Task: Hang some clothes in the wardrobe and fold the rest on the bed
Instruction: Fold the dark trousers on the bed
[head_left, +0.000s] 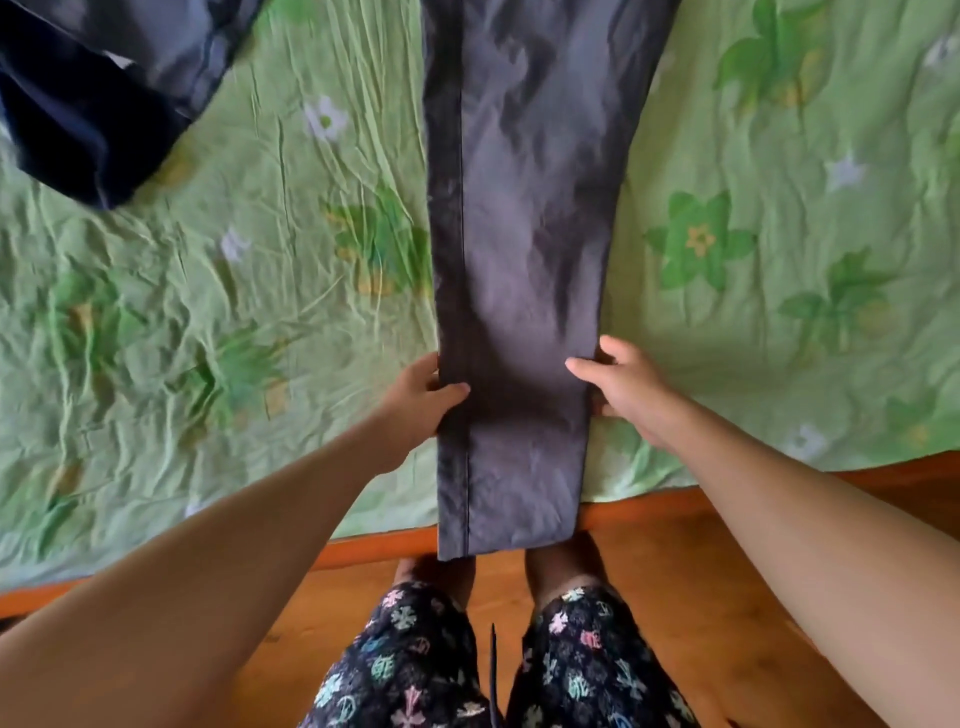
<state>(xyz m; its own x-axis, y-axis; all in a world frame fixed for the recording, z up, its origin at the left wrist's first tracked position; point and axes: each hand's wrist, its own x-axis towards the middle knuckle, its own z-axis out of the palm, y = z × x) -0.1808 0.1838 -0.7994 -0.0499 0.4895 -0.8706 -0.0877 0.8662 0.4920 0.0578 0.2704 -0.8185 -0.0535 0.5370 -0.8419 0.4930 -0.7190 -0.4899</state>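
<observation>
Now: trousers gripped both sides, ready to fold

You've got the grey trousers (524, 249) laid lengthwise across the bed (208, 322), legs stacked, hems hanging over the near edge toward your knees. Your left hand (415, 397) pinches the left seam edge, thumb on top, fingers tucked under the cloth. Your right hand (621, 387) does the same on the right edge, thumb lying across the fabric, other fingers curled beneath.

Handling, as a guess: soft woven cloth, light, no stiffness, so it'll sag btwn your hands if you lift. Grip at both edges as now, approx level w/ each other, and carry the hem end up toward the waist.

Sheet is green, flowered, badly wrinkled, so it may drag and bunch under the cloth. A dark navy garment (88, 104) sits at the far left corner, well apart. Wooden bed frame and floor show below the near edge.
</observation>
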